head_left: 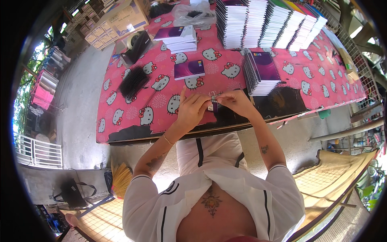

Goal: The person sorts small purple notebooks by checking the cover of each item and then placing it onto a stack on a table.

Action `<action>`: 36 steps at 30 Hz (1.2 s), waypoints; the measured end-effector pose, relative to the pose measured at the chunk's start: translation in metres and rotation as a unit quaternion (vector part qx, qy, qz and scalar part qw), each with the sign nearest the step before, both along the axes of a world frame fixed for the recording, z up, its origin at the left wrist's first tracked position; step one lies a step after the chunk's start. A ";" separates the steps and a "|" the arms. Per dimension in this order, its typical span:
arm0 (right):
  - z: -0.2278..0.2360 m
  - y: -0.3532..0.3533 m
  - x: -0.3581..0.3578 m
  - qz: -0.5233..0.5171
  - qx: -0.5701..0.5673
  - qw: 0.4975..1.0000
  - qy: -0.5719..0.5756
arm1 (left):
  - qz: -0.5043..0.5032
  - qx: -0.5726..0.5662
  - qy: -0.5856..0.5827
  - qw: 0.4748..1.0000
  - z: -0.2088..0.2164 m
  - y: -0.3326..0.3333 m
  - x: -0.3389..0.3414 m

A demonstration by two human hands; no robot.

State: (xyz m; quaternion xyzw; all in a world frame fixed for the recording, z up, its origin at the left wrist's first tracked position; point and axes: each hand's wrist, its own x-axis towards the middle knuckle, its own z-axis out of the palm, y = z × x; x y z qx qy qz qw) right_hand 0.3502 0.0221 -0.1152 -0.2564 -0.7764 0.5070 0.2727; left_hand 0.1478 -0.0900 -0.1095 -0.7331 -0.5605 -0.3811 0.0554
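both hands, left (192, 109) and right (237, 101), meet fingertip to fingertip, pinching a small purple item (214, 105) above the table edge (161, 136).

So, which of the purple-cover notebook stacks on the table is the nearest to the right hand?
The tall stack of purple spiral-bound notebooks, just beyond the right hand. The thin purple stack and the far one lie further away.

Tan cardboard box (127, 16) far left; small stacked cartons (94, 32) beside.

desk (322, 80), pink cat-print cloth | purple notebook stack (262, 72) | tape dispenser (136, 44) | black binding combs (132, 80) | cardboard box (125, 16)
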 end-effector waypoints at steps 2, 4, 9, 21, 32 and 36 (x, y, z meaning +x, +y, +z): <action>0.001 0.005 -0.001 0.009 0.010 1.000 -0.001 | 0.009 0.001 0.003 1.000 0.005 0.001 0.000; 0.002 0.003 -0.005 0.021 0.048 0.998 0.036 | 0.014 0.005 0.005 1.000 0.012 -0.001 0.003; 0.016 -0.020 -0.014 -0.122 0.179 0.976 -0.003 | -0.005 -0.061 0.062 0.996 0.031 -0.008 0.005; 0.046 0.046 0.123 -0.301 0.102 0.946 0.062 | -0.241 0.231 -0.021 0.943 0.089 0.151 0.076; 0.029 0.063 0.134 -0.206 -0.005 0.968 0.140 | -0.307 0.005 -0.071 0.949 0.046 0.183 0.086; 0.043 0.064 0.128 -0.229 -0.027 0.963 0.138 | -0.286 0.058 -0.068 0.954 0.045 0.177 0.083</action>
